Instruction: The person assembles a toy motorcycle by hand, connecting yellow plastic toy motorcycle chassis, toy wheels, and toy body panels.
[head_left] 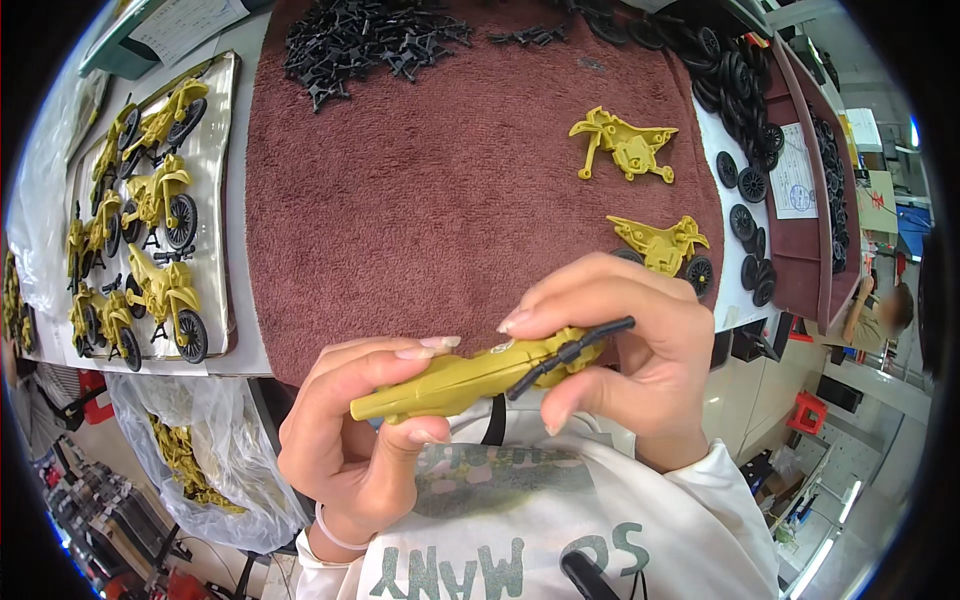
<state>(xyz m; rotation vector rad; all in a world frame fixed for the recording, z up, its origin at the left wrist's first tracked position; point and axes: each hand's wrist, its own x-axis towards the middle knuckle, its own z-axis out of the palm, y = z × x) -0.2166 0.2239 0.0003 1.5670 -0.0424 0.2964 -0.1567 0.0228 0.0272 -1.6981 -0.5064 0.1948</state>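
Between my hands, above the near edge of the brown towel, is a yellow toy motorcycle body with a black handlebar across its front end. My left hand pinches the tail end between thumb and fingers. Curled round the front end beside the handlebar, my right hand grips the same toy. My fingers hide part of its underside. Just beyond my right hand lies a yellow body half with black wheels. Farther off rests another yellow body half without wheels.
A pile of black handlebars lies at the towel's far side. Many black wheels are heaped at right beside a brown tray. At left, a tray holds several assembled toy motorcycles. A plastic bag with yellow parts hangs lower left.
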